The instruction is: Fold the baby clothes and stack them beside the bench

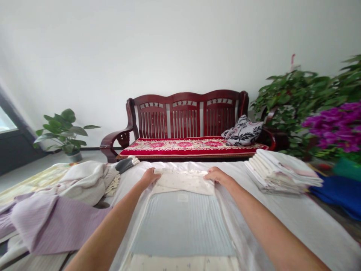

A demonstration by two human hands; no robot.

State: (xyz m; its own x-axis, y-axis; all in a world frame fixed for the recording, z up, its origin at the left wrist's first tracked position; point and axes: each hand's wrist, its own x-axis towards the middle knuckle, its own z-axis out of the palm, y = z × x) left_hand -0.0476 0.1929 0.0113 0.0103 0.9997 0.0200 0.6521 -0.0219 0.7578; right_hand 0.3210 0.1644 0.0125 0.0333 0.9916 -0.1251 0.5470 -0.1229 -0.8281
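A pale garment (183,222) with a cream dotted fabric and a light blue striped inner panel lies flat on the white-covered table (304,222) in front of me. Its far end is folded back into a cream band (183,181). My left hand (150,176) presses the left end of that folded band, and my right hand (216,175) presses the right end. Both hands rest palm down on the cloth with fingers curled over its edge.
A heap of unfolded lilac and cream clothes (62,203) lies at the left. A stack of folded white cloths (282,171) sits at the right. Beyond the table stand a dark wooden bench (186,124) with a red cushion, and potted plants (316,105) at the right.
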